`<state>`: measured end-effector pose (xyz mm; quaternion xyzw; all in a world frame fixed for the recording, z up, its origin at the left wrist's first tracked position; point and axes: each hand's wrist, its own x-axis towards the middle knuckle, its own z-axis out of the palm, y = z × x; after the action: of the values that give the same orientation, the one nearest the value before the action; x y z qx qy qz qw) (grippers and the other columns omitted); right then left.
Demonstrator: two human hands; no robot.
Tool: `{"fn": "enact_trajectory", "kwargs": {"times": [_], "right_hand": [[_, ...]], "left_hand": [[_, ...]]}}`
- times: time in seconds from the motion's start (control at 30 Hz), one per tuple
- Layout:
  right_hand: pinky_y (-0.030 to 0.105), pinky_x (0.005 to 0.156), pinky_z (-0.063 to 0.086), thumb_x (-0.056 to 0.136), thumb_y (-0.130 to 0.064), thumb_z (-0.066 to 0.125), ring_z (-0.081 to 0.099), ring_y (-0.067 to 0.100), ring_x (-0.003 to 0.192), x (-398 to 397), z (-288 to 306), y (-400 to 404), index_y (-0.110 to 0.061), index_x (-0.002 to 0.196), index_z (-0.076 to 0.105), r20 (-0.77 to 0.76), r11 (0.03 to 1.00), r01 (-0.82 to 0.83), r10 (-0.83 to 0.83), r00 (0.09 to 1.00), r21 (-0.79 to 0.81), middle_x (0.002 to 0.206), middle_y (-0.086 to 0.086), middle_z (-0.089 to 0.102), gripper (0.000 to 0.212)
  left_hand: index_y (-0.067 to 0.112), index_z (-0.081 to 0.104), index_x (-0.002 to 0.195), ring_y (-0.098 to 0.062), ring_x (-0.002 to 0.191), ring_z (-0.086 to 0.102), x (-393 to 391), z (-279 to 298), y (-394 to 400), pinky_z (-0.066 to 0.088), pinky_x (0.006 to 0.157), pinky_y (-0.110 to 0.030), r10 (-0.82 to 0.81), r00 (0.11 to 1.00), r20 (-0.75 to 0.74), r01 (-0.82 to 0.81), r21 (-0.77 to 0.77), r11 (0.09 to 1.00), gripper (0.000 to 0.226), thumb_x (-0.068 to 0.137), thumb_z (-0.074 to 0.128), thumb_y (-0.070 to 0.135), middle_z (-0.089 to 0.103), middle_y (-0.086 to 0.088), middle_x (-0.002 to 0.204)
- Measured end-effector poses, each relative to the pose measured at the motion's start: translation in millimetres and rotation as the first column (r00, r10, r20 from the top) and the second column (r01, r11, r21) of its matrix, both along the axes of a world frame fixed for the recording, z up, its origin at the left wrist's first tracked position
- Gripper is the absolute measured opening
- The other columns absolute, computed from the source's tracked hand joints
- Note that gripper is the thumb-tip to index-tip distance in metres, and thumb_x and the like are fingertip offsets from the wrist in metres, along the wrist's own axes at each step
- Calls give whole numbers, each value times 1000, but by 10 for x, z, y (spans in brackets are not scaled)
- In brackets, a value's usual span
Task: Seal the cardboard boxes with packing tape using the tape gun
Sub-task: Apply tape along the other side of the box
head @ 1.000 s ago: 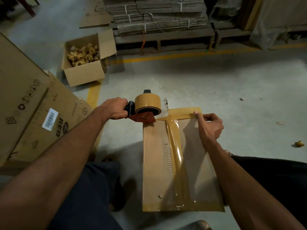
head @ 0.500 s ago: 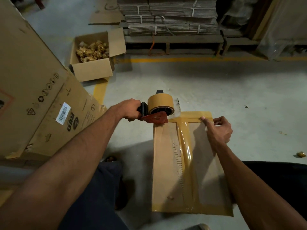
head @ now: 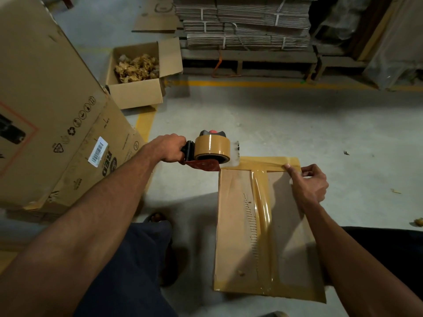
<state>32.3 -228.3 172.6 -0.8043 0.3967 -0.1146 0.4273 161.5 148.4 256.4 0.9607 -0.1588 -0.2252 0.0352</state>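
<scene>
The left hand (head: 168, 148) has its grip wrapped round the handle of the tape gun (head: 209, 152), which sits at the box's 11 o'clock corner with a clear strip running from it along the far edge. The right hand (head: 307, 183) presses that strip down with a straight forefinger at 1 o'clock, its other fingers curled. On this flat cardboard box (head: 235, 225), lying on the floor at the picture's 5 o'clock, the centre seam and near edge are already taped (glossy bands show there), so cutting the far strip seems all that is left; other cartons (head: 52, 106) wait at 9 o'clock.
</scene>
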Motion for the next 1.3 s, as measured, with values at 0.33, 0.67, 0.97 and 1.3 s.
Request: {"fn": "enact_trajectory", "kwargs": {"times": [0.33,0.67,0.97,1.3], "right_hand": [[40,78,51,70,-69,81,64,22,82,-23,36,5,-21,86,63,24,999,2,-3,1000,48,84,-8,64,54],[45,81,56,68,-72,80,66,22,83,21,10,-24,-22,87,63,0,1000,-5,5,1000,29,86,-7,65,56],[44,86,57,69,-67,83,63,19,93,21,-87,-52,-19,99,65,17,998,6,-7,1000,67,100,-2,67,59],[52,106,46,66,-93,62,51,26,128,125,500,1215,-24,152,36,75,919,-386,380,922,83,148,5,43,114]], "left_hand": [[22,56,95,-24,83,62,95,-112,15,46,69,-33,10,1000,-6,-10,5,1000,30,81,79,35,61,0,88],[16,60,98,-22,81,61,109,-137,96,49,70,-35,38,999,-37,-38,10,999,29,81,79,29,63,-3,90],[18,55,97,-20,78,57,94,-159,9,43,68,-33,9,1000,15,-10,56,998,22,87,73,27,53,3,80],[23,51,95,-25,80,56,61,-98,8,41,69,-33,-75,993,92,65,110,992,18,88,67,28,65,-6,99]]}}
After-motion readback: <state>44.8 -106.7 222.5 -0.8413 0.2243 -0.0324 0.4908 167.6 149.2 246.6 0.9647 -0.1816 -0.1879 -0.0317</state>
